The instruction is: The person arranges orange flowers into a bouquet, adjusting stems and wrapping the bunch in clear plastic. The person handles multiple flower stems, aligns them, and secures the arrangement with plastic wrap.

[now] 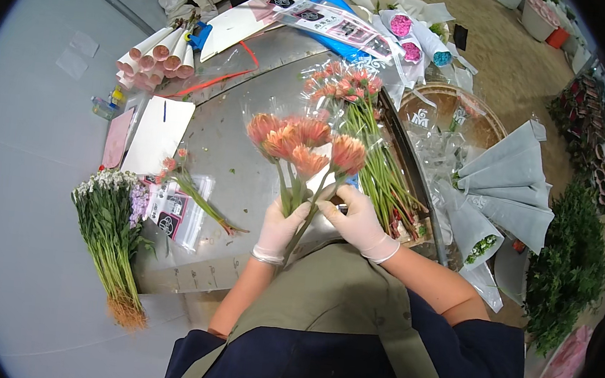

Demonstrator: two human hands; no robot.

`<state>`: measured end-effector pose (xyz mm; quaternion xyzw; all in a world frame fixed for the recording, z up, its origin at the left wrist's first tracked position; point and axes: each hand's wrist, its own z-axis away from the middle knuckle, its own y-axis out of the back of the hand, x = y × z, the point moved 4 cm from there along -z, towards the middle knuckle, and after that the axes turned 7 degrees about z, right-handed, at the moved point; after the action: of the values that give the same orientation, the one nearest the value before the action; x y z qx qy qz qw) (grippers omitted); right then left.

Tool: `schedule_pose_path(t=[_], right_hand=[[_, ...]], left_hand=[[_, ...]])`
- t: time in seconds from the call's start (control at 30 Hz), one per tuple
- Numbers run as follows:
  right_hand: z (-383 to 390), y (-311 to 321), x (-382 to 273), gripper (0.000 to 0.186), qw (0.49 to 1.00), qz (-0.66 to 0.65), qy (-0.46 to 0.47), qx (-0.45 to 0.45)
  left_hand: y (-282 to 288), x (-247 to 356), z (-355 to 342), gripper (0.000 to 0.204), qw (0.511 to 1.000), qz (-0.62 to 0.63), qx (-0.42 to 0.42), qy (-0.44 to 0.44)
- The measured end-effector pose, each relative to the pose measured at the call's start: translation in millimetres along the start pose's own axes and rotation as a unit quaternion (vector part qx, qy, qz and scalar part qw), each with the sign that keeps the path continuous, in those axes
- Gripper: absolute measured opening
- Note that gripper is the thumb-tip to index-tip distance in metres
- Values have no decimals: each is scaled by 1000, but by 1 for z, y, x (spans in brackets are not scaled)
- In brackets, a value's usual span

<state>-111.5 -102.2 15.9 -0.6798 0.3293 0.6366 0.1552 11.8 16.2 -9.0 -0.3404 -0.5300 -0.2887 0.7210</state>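
Both my hands wear thin white gloves and meet above the near part of the metal table. My left hand is closed around the stems of several orange, many-petalled flowers, heads pointing away from me. My right hand pinches the stem of the rightmost orange flower, right beside the left hand's fingers. A small dark and shiny bit shows at the right palm; I cannot make out what it is. Just right of the bunch lies a larger bundle of coral flowers in clear wrap, its long green stems toward me.
White-flowered stems with roots hang over the table's left edge near a small coral sprig. Paper cards and rolled pink cones lie farther off. Grey-wrapped bouquets stand at right by a round tub. Another person works at the far end.
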Motion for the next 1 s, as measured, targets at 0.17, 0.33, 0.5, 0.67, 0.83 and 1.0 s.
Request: schedule_pose_path(t=[0.17, 0.33, 0.5, 0.67, 0.83, 1.0], right_hand=[[2, 0, -8, 15, 994, 66, 81, 30], [2, -12, 17, 22, 993, -103, 34, 41], [-4, -12, -9, 28, 963, 192, 173, 77], [-10, -2, -8, 13, 965, 238, 95, 54], [-5, -19, 31, 20, 992, -59, 82, 78], [-5, -47, 41, 25, 973, -226, -27, -38]], left_hand=[[-4, 5, -3, 29, 998, -9, -24, -51], [-8, 3, -10, 32, 999, -3, 2, -44], [9, -8, -23, 43, 994, 2, -26, -102], [-7, 4, -16, 40, 995, -61, -50, -60], [15, -2, -25, 28, 999, -16, 7, -36], [13, 0, -26, 26, 986, -91, 26, -135]])
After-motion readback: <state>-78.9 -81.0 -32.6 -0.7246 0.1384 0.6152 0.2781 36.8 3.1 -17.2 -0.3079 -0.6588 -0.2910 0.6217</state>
